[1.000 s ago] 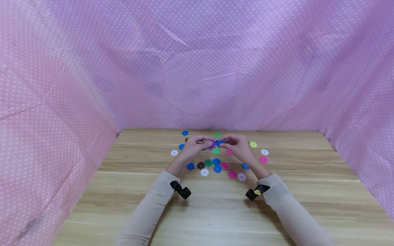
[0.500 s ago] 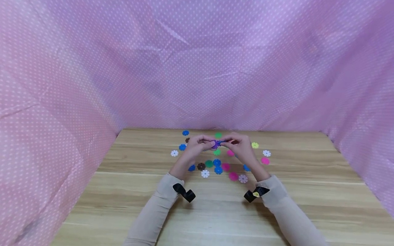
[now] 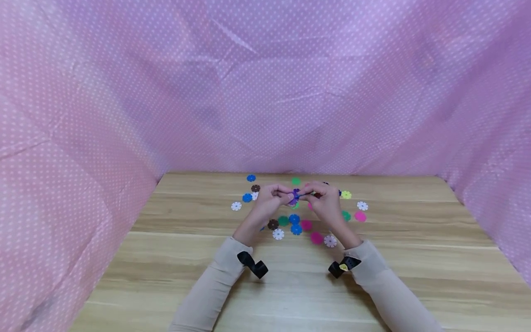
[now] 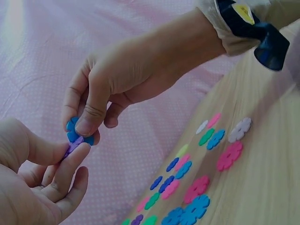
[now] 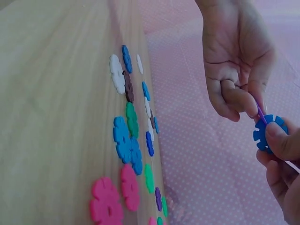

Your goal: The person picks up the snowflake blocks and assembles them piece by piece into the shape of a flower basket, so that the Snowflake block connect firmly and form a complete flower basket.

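My left hand (image 3: pixel 267 203) pinches a purple notched snowflake disc (image 4: pixel 71 148) between thumb and fingers. Facing it, my right hand (image 3: pixel 327 205) pinches a blue notched snowflake disc (image 5: pixel 260 134) the same way. In the right wrist view the purple disc shows edge-on and meets the blue one at its rim, set crosswise to it. Both discs are raised above the far part of the table, and fingers partly cover each of them.
Loose notched discs lie scattered on the wooden table (image 3: pixel 265 286) below the hands, among them a white one (image 3: pixel 236 206), a yellow one (image 3: pixel 346 195) and a pink one (image 3: pixel 360 216). A pink dotted cloth (image 3: pixel 265 92) hangs behind and at the sides.
The blue disc has turned from face-on to nearly edge-on in the head view and come against the purple one. My left hand has shifted slightly right.
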